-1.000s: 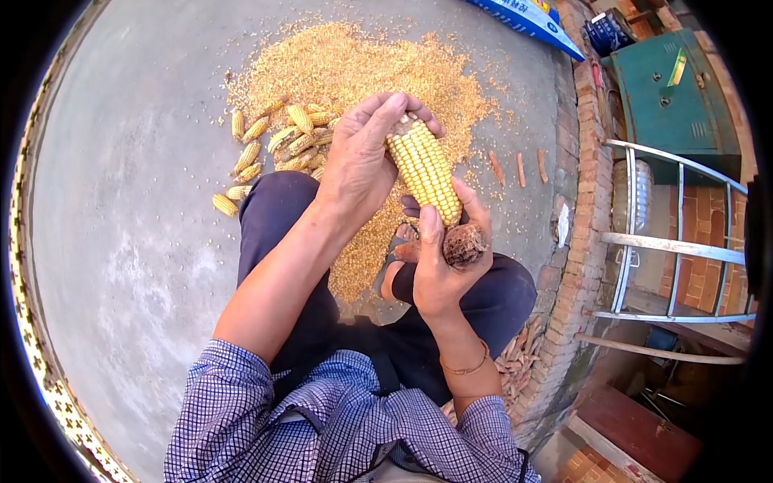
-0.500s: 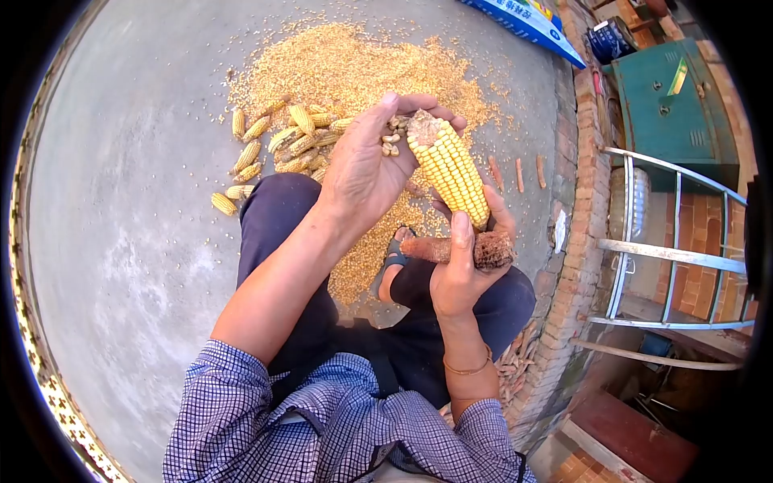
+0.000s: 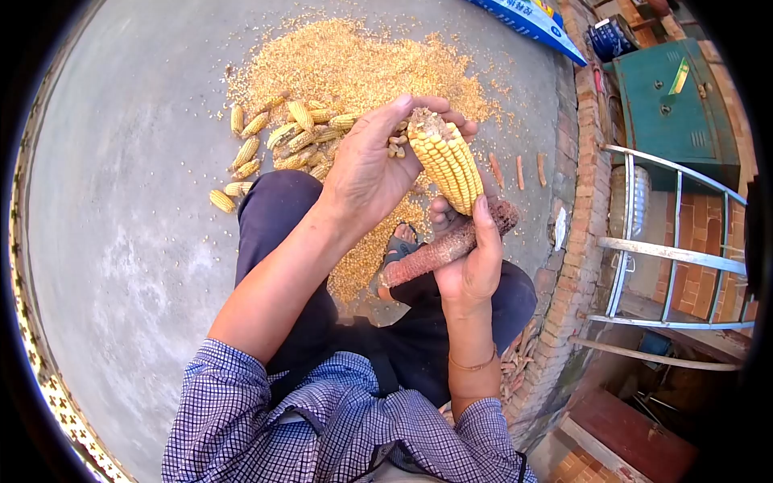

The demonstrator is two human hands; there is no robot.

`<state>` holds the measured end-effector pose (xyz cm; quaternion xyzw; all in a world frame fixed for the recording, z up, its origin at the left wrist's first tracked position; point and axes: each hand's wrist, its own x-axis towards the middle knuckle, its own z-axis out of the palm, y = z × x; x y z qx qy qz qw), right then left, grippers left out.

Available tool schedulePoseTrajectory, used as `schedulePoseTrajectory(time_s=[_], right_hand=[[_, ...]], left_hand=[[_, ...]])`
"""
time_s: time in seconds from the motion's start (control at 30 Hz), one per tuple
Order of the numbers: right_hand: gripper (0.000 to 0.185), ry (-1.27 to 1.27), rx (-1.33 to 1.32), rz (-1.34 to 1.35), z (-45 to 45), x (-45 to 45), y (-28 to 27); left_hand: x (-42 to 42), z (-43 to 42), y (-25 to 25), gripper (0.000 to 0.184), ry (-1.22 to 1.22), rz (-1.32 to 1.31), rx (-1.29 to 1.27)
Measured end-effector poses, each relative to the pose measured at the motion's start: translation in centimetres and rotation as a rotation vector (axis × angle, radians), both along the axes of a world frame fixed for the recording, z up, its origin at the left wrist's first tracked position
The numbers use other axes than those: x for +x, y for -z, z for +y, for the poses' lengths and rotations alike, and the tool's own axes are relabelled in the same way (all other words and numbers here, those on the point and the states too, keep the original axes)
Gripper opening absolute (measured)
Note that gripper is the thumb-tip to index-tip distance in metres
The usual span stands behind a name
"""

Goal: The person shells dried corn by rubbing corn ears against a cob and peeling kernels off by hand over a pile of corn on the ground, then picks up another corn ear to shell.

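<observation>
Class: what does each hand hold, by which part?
The right hand holds the yellow cob by its lower end and the bare cob nearer its dark end. The left hand cups loose kernels.

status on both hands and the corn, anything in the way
Left hand cupped, loose kernels inside. Right hand gripping corn ear and bare cob. Nothing visibly in the way.

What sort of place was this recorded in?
Probably a household or farm yard: a broad heap of loose corn kernels lies on a bare grey floor, with brick edging and a green cabinet along one side.
</observation>
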<state>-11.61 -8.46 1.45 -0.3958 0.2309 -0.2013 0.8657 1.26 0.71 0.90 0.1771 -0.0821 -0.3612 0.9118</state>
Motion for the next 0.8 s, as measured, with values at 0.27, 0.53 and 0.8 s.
schedulePoseTrajectory(time_s=[0.27, 0.53, 0.8], right_hand=[[0.034, 0.006, 0.201, 0.013, -0.28, 0.01, 0.07], [0.029, 0.04, 0.193, 0.077, -0.12, 0.08, -0.15], [0.023, 0.112, 0.191, 0.11, 0.43, 0.07, -0.45]], left_hand=[[-0.04, -0.05, 0.14, 0.038, -0.005, -0.045, 0.011], [0.0, -0.3, 0.37, 0.03, -0.078, -0.19, 0.044], [-0.33, -0.34, 0.33, 0.027, -0.116, -0.27, 0.164]])
